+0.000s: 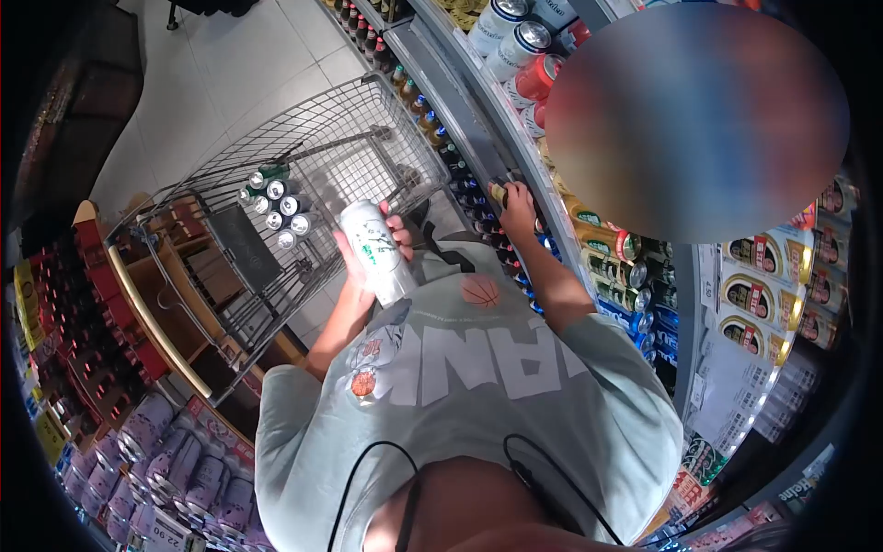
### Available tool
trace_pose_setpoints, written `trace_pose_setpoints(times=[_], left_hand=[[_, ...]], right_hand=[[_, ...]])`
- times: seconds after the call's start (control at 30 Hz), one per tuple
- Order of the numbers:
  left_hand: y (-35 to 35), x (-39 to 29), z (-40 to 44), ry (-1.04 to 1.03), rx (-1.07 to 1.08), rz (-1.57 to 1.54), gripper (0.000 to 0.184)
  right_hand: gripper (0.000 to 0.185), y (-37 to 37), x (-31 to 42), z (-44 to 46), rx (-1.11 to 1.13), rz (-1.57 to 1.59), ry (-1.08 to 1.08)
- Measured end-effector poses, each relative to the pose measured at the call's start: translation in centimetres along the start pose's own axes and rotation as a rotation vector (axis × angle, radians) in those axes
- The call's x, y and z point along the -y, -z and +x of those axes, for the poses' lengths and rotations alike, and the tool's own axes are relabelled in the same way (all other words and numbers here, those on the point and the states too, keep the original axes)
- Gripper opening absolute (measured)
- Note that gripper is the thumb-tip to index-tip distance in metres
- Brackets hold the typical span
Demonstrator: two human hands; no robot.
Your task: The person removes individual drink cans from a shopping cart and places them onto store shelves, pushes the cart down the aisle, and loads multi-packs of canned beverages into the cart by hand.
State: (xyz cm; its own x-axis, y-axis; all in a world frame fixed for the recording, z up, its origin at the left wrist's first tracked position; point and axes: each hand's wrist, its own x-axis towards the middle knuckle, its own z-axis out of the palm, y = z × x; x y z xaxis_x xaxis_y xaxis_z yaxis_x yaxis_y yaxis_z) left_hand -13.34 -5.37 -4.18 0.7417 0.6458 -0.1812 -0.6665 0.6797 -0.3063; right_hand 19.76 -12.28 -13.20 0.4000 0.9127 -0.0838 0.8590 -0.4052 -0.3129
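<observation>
My left hand (397, 230) is wrapped round a tall white can (375, 250) with green and dark print. It holds the can tilted in front of my shirt, near the side of the shopping cart (248, 143). At the shelf edge, my right hand (518, 210) has its fingers curled round a small dark and yellow item (499, 194). Most of that item is hidden, so its kind cannot be made out. Inside the cart stands a cluster of silver-topped cans (276, 204), some with green sides.
Rows of bottles (425, 115) line the low shelf beside the cart. Gold and white cans (759, 296) fill the shelving on the right, past a blurred patch. Purple-patterned can packs (175, 460) are stacked at lower left. Pale floor tiles (248, 55) lie beyond the cart.
</observation>
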Motion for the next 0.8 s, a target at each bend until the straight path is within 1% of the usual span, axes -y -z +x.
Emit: trace_pose_setpoints(times=[0.07,0.13,0.23,0.33,0.43,0.53,0.63,0.73,0.8], left_hand=[[1.1,-0.3,-0.4,-0.039,0.003,0.012,0.095],[1.3,0.0,-0.5,-0.059,0.027,-0.074,0.093],[1.6,-0.5,0.1,-0.041,-0.006,-0.075,0.089],[2.5,-1.2,1.5,0.003,0.009,-0.023,0.085],[3.5,-1.6,3.2,0.010,-0.031,-0.102,0.083],[3.9,-2.4,5.3,0.049,0.028,-0.068,0.084],[4.2,-2.6,6.9,0.015,-0.035,-0.073,0.083],[4.1,-3.0,8.6,0.008,-0.067,-0.062,0.081],[4.1,-3.4,9.5,0.019,-0.059,-0.043,0.081]], right_hand=[[0.051,-2.3,-1.6,0.7,0.009,-0.065,-0.067],[0.053,-3.1,-2.1,2.0,0.099,-0.056,-0.211],[0.055,-3.4,-2.2,3.5,0.147,-0.048,-0.292],[0.058,-4.1,-3.0,4.4,0.161,-0.207,-0.286],[0.060,-5.6,-4.6,4.7,0.128,-0.162,-0.273],[0.059,-6.0,-4.3,5.2,0.176,-0.203,-0.270],[0.055,-5.0,-2.9,6.3,0.248,-0.269,-0.306],[0.052,-6.8,-4.8,7.2,0.211,-0.339,-0.344],[0.051,-11.0,-9.0,6.7,0.088,-0.293,-0.405]])
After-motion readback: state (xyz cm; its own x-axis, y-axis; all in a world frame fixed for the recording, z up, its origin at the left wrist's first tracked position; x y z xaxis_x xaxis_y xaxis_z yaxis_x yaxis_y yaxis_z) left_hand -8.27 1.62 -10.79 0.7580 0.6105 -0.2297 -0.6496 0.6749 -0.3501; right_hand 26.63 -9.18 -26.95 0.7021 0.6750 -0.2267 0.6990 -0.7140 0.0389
